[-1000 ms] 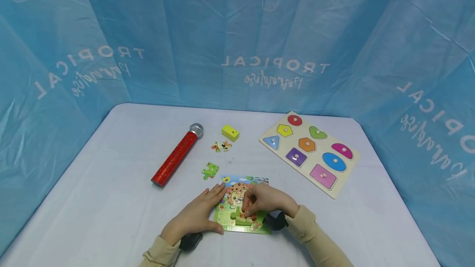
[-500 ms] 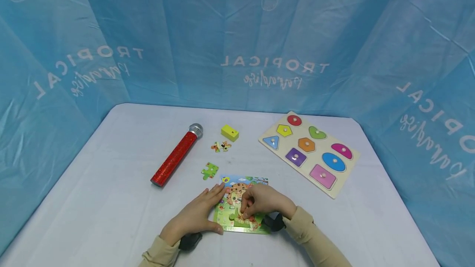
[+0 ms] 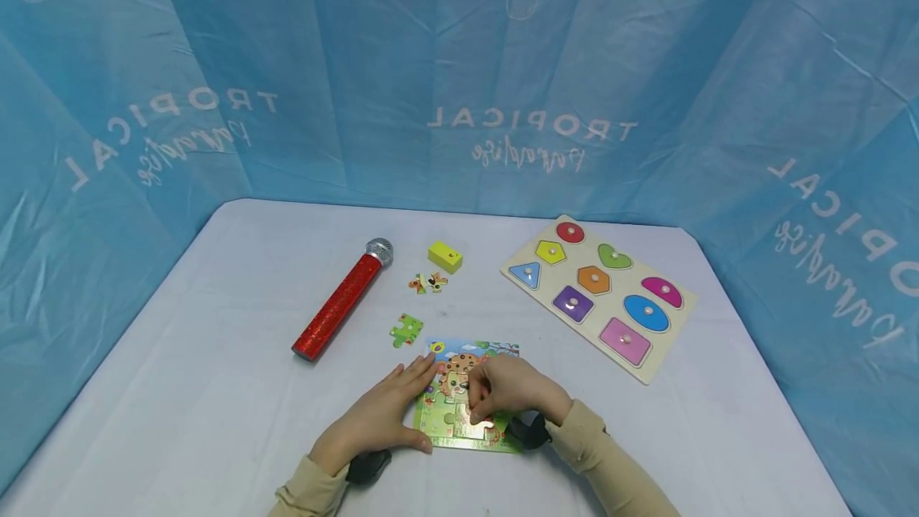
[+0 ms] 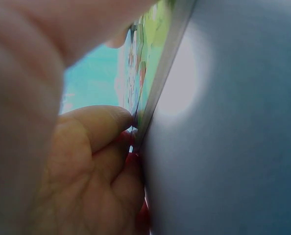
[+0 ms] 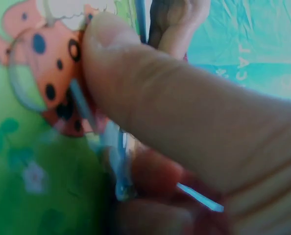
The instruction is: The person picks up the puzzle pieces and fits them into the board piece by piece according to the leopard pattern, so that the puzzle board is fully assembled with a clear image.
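A small jigsaw puzzle (image 3: 438, 429) with a spotted cartoon animal on green lies in its frame near the table's front. My left hand (image 3: 384, 417) spreads along its left side, fingers on the upper left edge and thumb at the lower left corner. From the right, my right hand (image 3: 513, 385) reaches over the puzzle with curled fingers. Its thumb and forefinger pinch at a puzzle piece (image 3: 467, 428) low in the middle, which lies level among its neighbours. In the right wrist view the thumb (image 5: 121, 73) covers part of the spotted picture.
Beyond the puzzle lie a loose green piece (image 3: 407, 330) and a loose piece with an animal face (image 3: 428, 283). A yellow block (image 3: 445, 257) sits farther back. Left of these is a red microphone (image 3: 341, 305); a wooden shape board (image 3: 592, 325) with knobbed shapes lies at right.
The puzzle piece under my right fingers was raised and tilted; it has gone down flat into the puzzle. My left hand has stayed in place.
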A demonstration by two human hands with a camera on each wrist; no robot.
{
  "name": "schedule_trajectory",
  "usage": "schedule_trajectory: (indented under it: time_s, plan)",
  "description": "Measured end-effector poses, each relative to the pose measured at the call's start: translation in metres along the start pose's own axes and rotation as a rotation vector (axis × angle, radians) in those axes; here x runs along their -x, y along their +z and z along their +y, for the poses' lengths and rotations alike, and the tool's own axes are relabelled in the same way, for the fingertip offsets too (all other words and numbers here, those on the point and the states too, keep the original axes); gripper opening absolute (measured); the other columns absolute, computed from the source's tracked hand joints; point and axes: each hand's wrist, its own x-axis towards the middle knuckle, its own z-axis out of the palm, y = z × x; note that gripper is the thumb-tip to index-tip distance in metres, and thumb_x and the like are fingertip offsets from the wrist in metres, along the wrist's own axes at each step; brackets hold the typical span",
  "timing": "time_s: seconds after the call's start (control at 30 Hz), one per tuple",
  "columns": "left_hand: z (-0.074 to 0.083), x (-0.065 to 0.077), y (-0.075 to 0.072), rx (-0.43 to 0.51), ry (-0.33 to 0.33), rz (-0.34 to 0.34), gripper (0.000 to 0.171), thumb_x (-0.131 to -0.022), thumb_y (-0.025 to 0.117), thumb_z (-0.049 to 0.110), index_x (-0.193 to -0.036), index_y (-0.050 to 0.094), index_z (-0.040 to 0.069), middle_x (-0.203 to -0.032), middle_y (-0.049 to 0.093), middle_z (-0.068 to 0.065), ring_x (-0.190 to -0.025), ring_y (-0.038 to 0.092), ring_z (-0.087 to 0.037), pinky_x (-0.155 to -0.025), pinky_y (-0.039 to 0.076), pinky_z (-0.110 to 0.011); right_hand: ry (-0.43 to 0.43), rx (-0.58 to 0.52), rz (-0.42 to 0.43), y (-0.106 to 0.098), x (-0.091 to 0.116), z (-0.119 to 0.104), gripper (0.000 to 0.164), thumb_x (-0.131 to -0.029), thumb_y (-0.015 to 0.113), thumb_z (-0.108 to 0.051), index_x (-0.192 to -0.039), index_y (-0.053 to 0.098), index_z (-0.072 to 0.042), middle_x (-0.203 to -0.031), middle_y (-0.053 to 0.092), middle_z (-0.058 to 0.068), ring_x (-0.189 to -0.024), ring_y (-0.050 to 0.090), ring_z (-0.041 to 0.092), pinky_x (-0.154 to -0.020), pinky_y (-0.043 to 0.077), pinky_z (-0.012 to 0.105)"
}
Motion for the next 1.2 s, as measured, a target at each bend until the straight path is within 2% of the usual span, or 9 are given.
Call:
schedule_trajectory:
  time_s: [0.17, 0.43, 0.57, 0.63, 0.73, 0.9, 1.07, 1.2]
  plan:
    - [0.0, 0.0, -0.001, 0.009, -0.006, -0.007, 0.111, -0.065, 0.084, 0.045, -0.152, 0.028, 0.005, -0.161, 0.023, -0.011, -0.149, 0.02, -0.033, -0.121, 0.018, -0.054, 0.022, 0.027, 0.029, 0.001, 0.0, 0.0, 0.033, -0.07, 0.086, -0.025, -0.066, 0.054, -0.017, -0.061, 0.049, -0.013, -0.052, 0.04, 0.001, -0.049, 0.033, 0.017]
    - [0.0, 0.0, -0.001, 0.001, -0.007, -0.006, 0.11, -0.066, 0.084, 0.045, -0.152, 0.028, 0.005, -0.161, 0.023, -0.011, -0.149, 0.02, -0.032, -0.122, 0.018, -0.054, 0.023, 0.035, 0.022, -0.001, 0.0, 0.0, 0.035, -0.069, 0.087, -0.027, -0.064, 0.054, -0.018, -0.059, 0.048, -0.014, -0.051, 0.041, 0.001, -0.049, 0.034, 0.017]
    - [0.0, 0.0, 0.0, 0.003, -0.002, -0.005, 0.11, -0.066, 0.084, 0.046, -0.152, 0.028, 0.005, -0.161, 0.023, -0.012, -0.149, 0.02, -0.033, -0.121, 0.018, -0.054, 0.016, -0.071, -0.026, -0.006, -0.004, 0.003, 0.025, -0.075, 0.083, -0.025, -0.072, 0.059, -0.016, -0.063, 0.052, -0.012, -0.054, 0.044, 0.001, -0.05, 0.036, 0.016]
    - [-0.001, -0.001, 0.0, 0.004, -0.001, -0.007, 0.11, -0.066, 0.083, 0.046, -0.152, 0.028, 0.005, -0.161, 0.023, -0.012, -0.149, 0.02, -0.033, -0.121, 0.018, -0.055, 0.02, -0.141, -0.021, -0.009, -0.008, 0.004, 0.019, -0.08, 0.079, -0.024, -0.079, 0.063, -0.015, -0.067, 0.055, -0.009, -0.057, 0.046, 0.003, -0.052, 0.038, 0.016]
    - [0.0, 0.0, 0.0, 0.007, 0.0, -0.007, 0.111, -0.066, 0.084, 0.047, -0.152, 0.028, 0.005, -0.161, 0.023, -0.012, -0.149, 0.02, -0.034, -0.121, 0.019, -0.056, 0.027, -0.203, 0.046, -0.012, -0.019, 0.005, 0.015, -0.086, 0.073, -0.025, -0.091, 0.065, -0.014, -0.077, 0.06, -0.004, -0.064, 0.051, 0.006, -0.056, 0.043, 0.019]
    - [-0.001, 0.001, -0.002, 0.0, 0.011, -0.005, 0.109, -0.066, 0.084, 0.046, -0.151, 0.03, 0.003, -0.16, 0.025, -0.015, -0.148, 0.022, -0.035, -0.12, 0.019, -0.057, 0.041, -0.194, 0.178, -0.016, -0.045, -0.008, 0.024, -0.09, 0.07, -0.026, -0.108, 0.066, -0.011, -0.104, 0.067, 0.003, -0.086, 0.062, 0.014, -0.073, 0.054, 0.027]
    - [-0.002, 0.0, 0.0, -0.028, 0.036, -0.008, 0.109, -0.067, 0.082, 0.049, -0.149, 0.031, -0.001, -0.159, 0.026, -0.018, -0.148, 0.024, -0.035, -0.119, 0.021, -0.058, 0.038, -0.114, 0.256, -0.012, -0.07, -0.027, 0.037, -0.088, 0.071, -0.024, -0.12, 0.063, -0.008, -0.123, 0.064, 0.009, -0.108, 0.062, 0.025, -0.092, 0.054, 0.038]
    - [-0.003, 0.001, 0.0, -0.042, 0.06, 0.004, 0.108, -0.067, 0.081, 0.05, -0.148, 0.033, -0.003, -0.157, 0.029, -0.021, -0.146, 0.027, -0.037, -0.117, 0.023, -0.06, 0.041, -0.026, 0.297, -0.007, -0.089, -0.038, 0.051, -0.085, 0.074, -0.025, -0.13, 0.056, -0.01, -0.132, 0.056, 0.011, -0.115, 0.059, 0.026, -0.097, 0.052, 0.04]
